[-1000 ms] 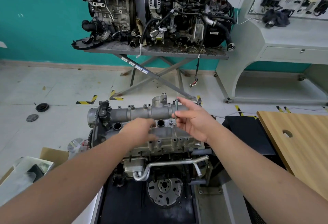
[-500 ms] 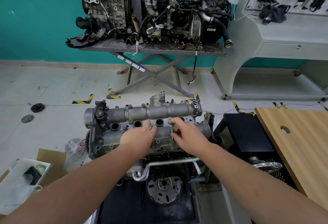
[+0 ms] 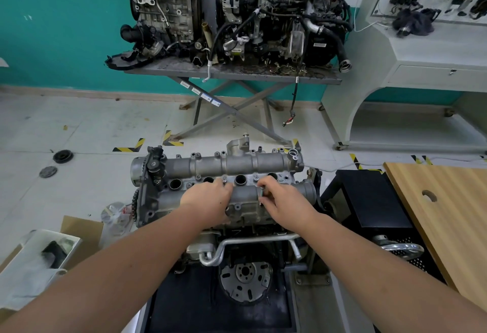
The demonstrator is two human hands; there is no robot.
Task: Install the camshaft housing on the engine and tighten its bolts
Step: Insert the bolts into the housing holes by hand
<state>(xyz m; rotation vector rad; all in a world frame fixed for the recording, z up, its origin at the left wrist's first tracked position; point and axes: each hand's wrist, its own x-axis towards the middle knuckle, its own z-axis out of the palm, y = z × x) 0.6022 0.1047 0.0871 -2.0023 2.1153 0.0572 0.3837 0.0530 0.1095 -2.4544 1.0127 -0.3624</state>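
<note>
With the housing (image 3: 232, 169) seated on the engine (image 3: 237, 227), my left hand (image 3: 208, 201) steadies it while my right grip (image 3: 282, 201) pinches a bolt (image 3: 262, 192); I'd start it straight, by feel.

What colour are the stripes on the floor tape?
Yellow and black stripes on the floor tape, clearest in the head view.
</note>
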